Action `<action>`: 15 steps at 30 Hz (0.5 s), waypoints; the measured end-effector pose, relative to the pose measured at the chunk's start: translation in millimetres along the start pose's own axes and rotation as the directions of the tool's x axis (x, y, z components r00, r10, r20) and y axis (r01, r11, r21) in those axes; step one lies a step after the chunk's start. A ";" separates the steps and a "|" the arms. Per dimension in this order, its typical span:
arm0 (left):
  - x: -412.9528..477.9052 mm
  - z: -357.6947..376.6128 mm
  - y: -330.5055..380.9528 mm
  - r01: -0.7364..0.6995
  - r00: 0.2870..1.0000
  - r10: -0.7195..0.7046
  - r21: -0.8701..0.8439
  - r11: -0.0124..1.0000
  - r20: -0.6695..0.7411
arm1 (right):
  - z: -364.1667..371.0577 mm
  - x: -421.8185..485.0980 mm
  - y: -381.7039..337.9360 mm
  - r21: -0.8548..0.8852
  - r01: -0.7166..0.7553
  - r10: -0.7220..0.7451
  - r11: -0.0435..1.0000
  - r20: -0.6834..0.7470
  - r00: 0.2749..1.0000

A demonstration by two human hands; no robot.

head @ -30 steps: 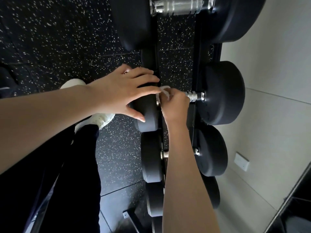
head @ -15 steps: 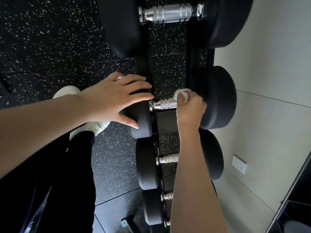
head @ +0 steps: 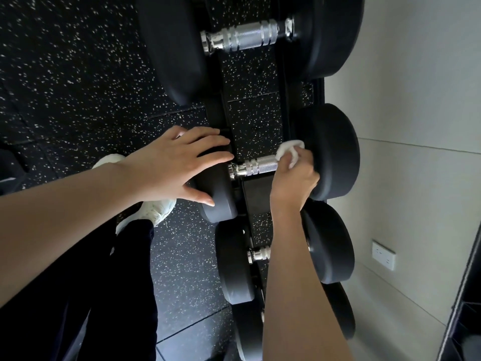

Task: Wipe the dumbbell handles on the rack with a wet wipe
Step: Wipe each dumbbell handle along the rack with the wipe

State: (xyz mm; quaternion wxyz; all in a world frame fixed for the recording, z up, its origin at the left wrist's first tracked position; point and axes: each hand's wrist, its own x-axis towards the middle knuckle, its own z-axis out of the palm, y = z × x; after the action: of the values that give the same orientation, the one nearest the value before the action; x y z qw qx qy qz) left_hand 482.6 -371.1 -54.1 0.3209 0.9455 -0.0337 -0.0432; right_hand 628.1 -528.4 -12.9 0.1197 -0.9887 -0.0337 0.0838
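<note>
Black dumbbells with chrome knurled handles lie in a row on a dark rack (head: 256, 196). My right hand (head: 294, 178) grips a white wet wipe (head: 290, 149) wrapped on the right end of the middle dumbbell's handle (head: 253, 168), next to its right head (head: 330, 152). My left hand (head: 179, 165) rests with straight fingers on that dumbbell's left head (head: 218, 199). A larger dumbbell handle (head: 247, 36) shows above, and a smaller handle (head: 259, 255) shows below, partly hidden by my right forearm.
The floor (head: 78, 74) is black speckled rubber. A pale wall (head: 416, 126) stands close behind the rack on the right, with a white socket (head: 384, 255) low on it. My dark trouser leg and white shoe (head: 153, 209) stand left of the rack.
My right hand has slid the wipe from the handle's left end to its right end, baring the chrome. My left hand has stayed on the left head.
</note>
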 end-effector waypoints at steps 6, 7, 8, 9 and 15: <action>3.0 -22.7 5.5 0.017 0.996 -0.023 0.083 0.996 0.080 | -7.0 -10.5 5.9 -0.067 0.016 -0.007 0.998 0.138 0.990; 2.9 -29.6 5.6 0.026 0.995 -0.036 0.109 0.994 0.094 | -9.1 -12.5 5.8 -0.089 0.018 -0.003 0.996 0.160 0.987; 2.9 -37.1 5.7 0.032 0.993 -0.047 0.135 0.990 0.106 | -11.5 -13.9 5.3 -0.106 0.024 -0.004 0.994 0.176 0.984; 3.0 -45.2 5.6 0.035 0.992 -0.054 0.162 0.986 0.113 | -14.3 -14.7 4.1 -0.114 0.033 -0.011 0.993 0.188 0.982; 5.9 -84.1 1.3 0.068 0.986 -0.106 0.272 0.960 0.126 | -38.6 -15.2 -12.4 0.005 0.086 -0.085 0.996 0.221 0.972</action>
State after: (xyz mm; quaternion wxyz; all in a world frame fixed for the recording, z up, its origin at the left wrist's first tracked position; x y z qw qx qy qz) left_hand 497.1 -321.9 12.7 0.1852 0.9753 -0.0198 -0.1184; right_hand 619.3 -526.6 29.4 0.1165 -0.9711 -0.0895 0.1879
